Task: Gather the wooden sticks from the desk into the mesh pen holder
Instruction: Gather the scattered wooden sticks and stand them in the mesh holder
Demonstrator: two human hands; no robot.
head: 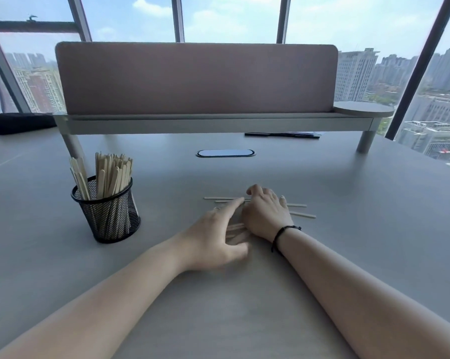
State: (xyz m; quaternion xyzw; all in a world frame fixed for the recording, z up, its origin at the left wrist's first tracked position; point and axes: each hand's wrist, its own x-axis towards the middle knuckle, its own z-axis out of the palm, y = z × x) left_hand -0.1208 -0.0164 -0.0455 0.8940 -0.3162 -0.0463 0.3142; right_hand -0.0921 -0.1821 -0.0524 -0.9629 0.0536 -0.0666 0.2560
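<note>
A black mesh pen holder (pixel 107 213) stands on the grey desk at the left, packed with several upright wooden sticks (pixel 110 174). More wooden sticks (pixel 300 214) lie flat on the desk in the middle, spread under and around both hands. My right hand (pixel 265 213) lies over this loose pile with its fingers curled down onto the sticks. My left hand (pixel 213 237) is just left of it, index finger stretched to the sticks' far ends, thumb low, with a few sticks (pixel 235 229) between finger and thumb.
A raised shelf with a pink fabric screen (pixel 195 79) spans the desk's far side on legs. An oval cable port (pixel 225 153) sits beneath it. A black pouch (pixel 21 123) lies far left, dark papers (pixel 283 135) under the shelf at right.
</note>
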